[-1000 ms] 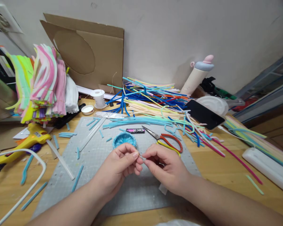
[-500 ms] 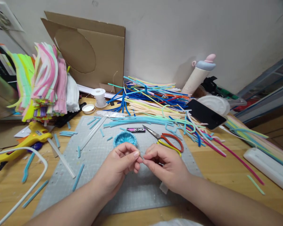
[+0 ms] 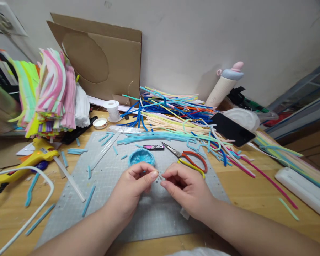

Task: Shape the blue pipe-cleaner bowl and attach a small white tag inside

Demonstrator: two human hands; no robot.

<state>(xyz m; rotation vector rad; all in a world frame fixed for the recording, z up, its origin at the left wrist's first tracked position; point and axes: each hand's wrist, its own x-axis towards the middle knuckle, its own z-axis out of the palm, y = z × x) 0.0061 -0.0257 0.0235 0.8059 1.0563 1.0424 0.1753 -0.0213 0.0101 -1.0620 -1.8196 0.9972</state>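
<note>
My left hand [image 3: 134, 188] and my right hand [image 3: 185, 188] meet over the grey cutting mat [image 3: 114, 199], both pinched on a tiny thin piece [image 3: 159, 176] between the fingertips; I cannot make out what it is. Just beyond my left fingers lies a small round blue woven cup [image 3: 141, 157]. Red and yellow handled scissors [image 3: 188, 159] lie on the mat right behind my right hand. A small black and pink lighter [image 3: 153, 147] rests beyond the cup.
A large heap of coloured pipe cleaners [image 3: 176, 113] covers the back of the wooden desk. A yellow glue gun [image 3: 29, 160] lies at left, under a stack of folded pipe cleaners [image 3: 50, 92]. A black phone [image 3: 233, 133], a bottle [image 3: 224, 85], a thread spool [image 3: 112, 110] and cardboard [image 3: 101, 60] stand behind.
My hands stay together over the mat with only slight finger shifts; the pinched piece has dipped a little lower.
</note>
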